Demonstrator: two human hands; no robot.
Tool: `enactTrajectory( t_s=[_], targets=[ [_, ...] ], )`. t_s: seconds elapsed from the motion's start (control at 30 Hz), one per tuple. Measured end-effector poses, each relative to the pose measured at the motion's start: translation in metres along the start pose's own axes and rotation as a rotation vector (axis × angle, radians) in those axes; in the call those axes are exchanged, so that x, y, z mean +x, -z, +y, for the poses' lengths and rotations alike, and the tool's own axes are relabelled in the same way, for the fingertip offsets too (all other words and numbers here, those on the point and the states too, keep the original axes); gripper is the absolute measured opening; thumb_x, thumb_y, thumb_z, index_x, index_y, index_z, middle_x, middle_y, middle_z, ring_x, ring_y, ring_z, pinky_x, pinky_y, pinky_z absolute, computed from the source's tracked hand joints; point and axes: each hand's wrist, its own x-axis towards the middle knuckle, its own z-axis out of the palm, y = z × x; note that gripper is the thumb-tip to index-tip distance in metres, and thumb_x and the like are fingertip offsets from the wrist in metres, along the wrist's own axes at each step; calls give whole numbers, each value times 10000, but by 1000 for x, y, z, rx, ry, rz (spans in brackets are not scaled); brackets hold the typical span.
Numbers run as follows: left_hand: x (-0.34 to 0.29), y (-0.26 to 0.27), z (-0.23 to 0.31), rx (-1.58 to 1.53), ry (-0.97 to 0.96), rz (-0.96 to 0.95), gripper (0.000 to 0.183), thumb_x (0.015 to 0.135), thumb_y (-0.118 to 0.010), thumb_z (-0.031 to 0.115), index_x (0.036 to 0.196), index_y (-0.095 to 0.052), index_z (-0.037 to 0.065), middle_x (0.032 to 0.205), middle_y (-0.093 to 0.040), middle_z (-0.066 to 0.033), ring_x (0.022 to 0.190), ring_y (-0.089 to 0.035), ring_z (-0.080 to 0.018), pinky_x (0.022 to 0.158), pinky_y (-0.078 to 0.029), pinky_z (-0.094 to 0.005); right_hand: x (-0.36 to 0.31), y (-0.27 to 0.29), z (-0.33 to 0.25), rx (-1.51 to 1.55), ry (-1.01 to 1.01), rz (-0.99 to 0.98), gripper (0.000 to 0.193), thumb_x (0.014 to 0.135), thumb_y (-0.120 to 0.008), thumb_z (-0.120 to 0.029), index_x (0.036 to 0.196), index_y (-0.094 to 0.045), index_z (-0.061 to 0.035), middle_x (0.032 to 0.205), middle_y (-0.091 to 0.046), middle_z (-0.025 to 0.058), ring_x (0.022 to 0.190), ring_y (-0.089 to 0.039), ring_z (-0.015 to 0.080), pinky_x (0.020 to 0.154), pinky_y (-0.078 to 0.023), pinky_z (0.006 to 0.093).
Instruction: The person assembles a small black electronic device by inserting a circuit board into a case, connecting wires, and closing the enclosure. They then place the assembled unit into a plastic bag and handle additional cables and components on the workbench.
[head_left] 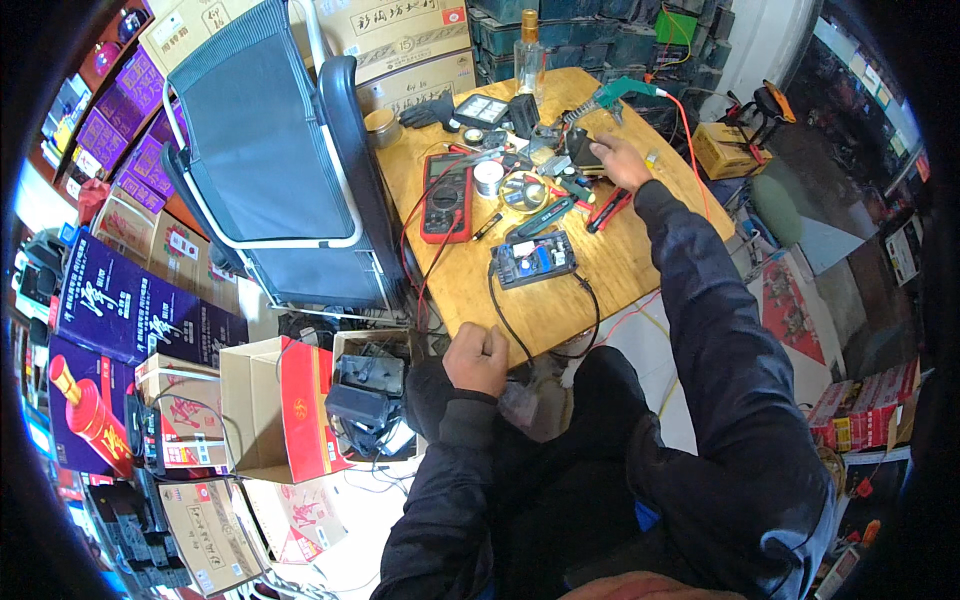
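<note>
My left hand (477, 357) rests at the near edge of the wooden table (620, 265), fingers curled shut beside a thin black wire (505, 318). Whether it pinches that wire I cannot tell. The wire runs up to a dark circuit board (533, 259) lying in the middle of the table. My right hand (621, 160) is stretched far across the table, palm down, touching a small dark device (583, 148) among tools. A green-handled soldering tool (625, 92) stands just beyond it.
A red multimeter (446, 196) with red and black leads lies left of the board. A roll of tape (488, 177), a glass bottle (529, 55) and small tools crowd the far side. A mesh chair (270, 150) leans left. Cardboard boxes (285, 405) fill the floor.
</note>
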Motion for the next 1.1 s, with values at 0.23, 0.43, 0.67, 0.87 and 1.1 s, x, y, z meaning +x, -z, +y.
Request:
enactTrajectory(
  t_s=[0.23,0.43,0.67,0.87,1.1],
  targets=[
    [-3,2,1,-7,20,-6,291,850,-745,91,692,-508,28,684,-502,-142,586,-536,-358,556,-433,-430,-118,38,5,375,-134,132,292,1004,-621,-249,907,-665,23,736,-645,27,665,-591,148,634,-483,333],
    [-4,3,1,-35,16,-44,305,883,-721,94,688,-501,12,681,-501,-137,567,-527,-311,550,-427,-413,-206,-18,-2,79,-155,330,300,953,-679,-279,787,-652,-31,672,-627,120,616,-620,266,602,-493,413],
    [-5,3,1,-11,-54,-19,312,888,-726,102,705,-490,12,661,-489,-143,550,-499,-313,544,-423,-410,-212,-23,-25,-168,-144,347,306,900,-673,-347,784,-649,-65,765,-670,179,762,-669,403,685,-506,514],
    [-7,-2,-13,13,-115,-24,335,912,-699,115,701,-465,-1,644,-466,-144,578,-464,-271,572,-394,-394,-214,-26,-13,-181,-74,334,314,879,-627,-372,816,-656,-66,833,-676,222,796,-662,440,716,-517,543],
    [-7,-2,-11,-63,-46,-32,334,909,-723,78,699,-473,7,640,-445,-42,602,-423,-133,577,-384,-309,-213,-25,-15,-208,-41,306,343,914,-652,-424,806,-667,-100,803,-686,118,813,-673,368,710,-509,497]
  ],
)
